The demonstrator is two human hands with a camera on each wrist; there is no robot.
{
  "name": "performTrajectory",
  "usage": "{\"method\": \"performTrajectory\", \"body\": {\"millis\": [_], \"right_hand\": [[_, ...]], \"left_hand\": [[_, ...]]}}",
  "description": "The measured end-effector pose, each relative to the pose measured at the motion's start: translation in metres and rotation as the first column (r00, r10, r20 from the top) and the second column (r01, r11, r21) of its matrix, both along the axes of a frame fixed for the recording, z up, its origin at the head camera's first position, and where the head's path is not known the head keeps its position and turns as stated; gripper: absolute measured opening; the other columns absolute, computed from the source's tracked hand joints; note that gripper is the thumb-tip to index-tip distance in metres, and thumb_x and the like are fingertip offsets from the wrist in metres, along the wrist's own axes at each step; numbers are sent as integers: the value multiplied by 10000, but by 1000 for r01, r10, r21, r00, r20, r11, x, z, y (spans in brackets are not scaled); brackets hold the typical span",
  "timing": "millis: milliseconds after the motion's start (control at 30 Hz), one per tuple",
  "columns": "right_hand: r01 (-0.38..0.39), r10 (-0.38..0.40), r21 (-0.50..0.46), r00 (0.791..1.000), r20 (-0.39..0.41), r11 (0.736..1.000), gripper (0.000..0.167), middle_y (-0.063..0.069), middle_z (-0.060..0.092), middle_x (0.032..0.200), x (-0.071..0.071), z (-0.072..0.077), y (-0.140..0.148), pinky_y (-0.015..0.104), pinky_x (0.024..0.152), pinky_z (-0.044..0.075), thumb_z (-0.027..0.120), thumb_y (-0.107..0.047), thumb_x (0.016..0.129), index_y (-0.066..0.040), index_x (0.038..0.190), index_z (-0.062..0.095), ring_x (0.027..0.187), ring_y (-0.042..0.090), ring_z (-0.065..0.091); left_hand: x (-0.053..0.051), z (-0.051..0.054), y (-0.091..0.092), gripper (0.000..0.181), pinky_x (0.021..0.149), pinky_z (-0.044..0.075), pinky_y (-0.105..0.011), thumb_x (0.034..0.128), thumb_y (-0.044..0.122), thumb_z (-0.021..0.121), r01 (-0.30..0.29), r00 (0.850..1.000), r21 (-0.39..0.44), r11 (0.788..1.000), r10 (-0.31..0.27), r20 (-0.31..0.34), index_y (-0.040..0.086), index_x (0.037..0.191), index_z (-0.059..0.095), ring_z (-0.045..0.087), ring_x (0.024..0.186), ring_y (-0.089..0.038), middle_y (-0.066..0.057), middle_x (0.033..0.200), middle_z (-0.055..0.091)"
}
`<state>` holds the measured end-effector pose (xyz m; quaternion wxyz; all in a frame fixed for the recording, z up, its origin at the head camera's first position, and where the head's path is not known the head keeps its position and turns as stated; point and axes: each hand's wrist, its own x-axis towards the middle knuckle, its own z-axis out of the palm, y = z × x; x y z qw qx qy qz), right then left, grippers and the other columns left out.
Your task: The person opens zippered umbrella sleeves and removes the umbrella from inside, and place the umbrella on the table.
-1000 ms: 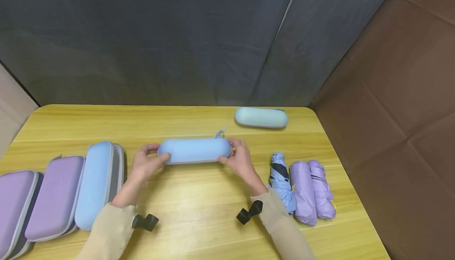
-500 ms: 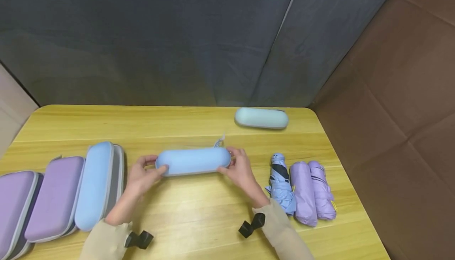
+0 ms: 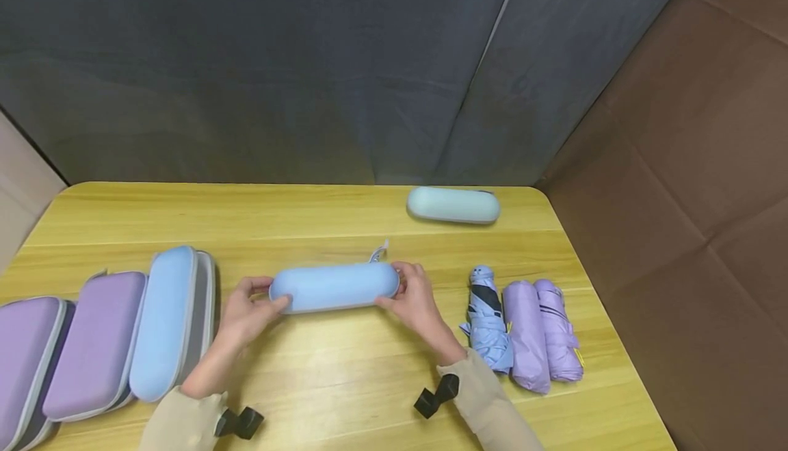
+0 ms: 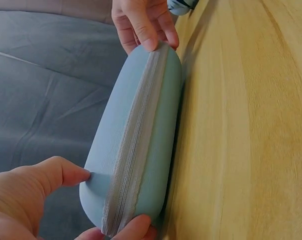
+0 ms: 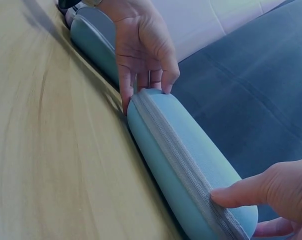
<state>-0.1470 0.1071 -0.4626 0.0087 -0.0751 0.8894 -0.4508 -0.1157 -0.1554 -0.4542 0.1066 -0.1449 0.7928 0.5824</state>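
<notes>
With thumb and fingers partly curled, the left hand point(image 3: 243, 311) and right hand point(image 3: 415, 304) pinch the blue case point(image 3: 335, 287) mid-table by its ends, probably to hold it steady, and a pale green case point(image 3: 453, 204) lies farther back.

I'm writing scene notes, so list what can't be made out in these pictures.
- Inside of the held light-blue zippered case: hidden by its shell, every view.
- Leftmost purple zippered case: cut off by the head view's left edge.
- Strap loop, head view: too small to read any print.
- Left hand, left wrist view; right hand, right wrist view: partly cut off by picture edges.
</notes>
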Motion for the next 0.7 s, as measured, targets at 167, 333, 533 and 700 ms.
{"method": "performTrajectory", "body": {"millis": [167,333,533,700], "right_hand": [[-33,33,2,999,29,999,625,155,482,1006,-1,0,4,195,620,478,805,-56,704,77,1232,497,747,193,503],[-121,120,9,989,85,993,508,127,502,934,-8,6,15,223,626,470,764,-106,771,71,1179,518,737,176,532],[-198,187,105,977,102,975,248,131,616,949,-27,18,22,319,735,501,576,-172,932,34,1070,595,863,246,586],[-257,230,176,960,158,950,256,153,641,1002,-47,19,20,346,763,509,538,-156,949,23,1110,624,919,280,597]], "left_hand": [[0,0,-1,607,691,516,-217,850,109,618,27,1000,-20,999,-27,-13,-102,1334,320,538,1042,-355,-289,1323,386],[-3,3,-3,668,725,525,-371,818,166,699,172,969,-268,948,-213,-128,-85,1338,364,540,1029,-425,-329,1230,458],[-11,6,2,664,849,435,-592,690,171,794,212,831,-581,786,-457,-317,-66,1241,507,491,1065,-473,-301,1207,512],[-17,6,6,620,877,417,-611,646,117,801,243,745,-624,742,-555,-370,-39,1189,545,489,1088,-458,-257,1190,544]]}}
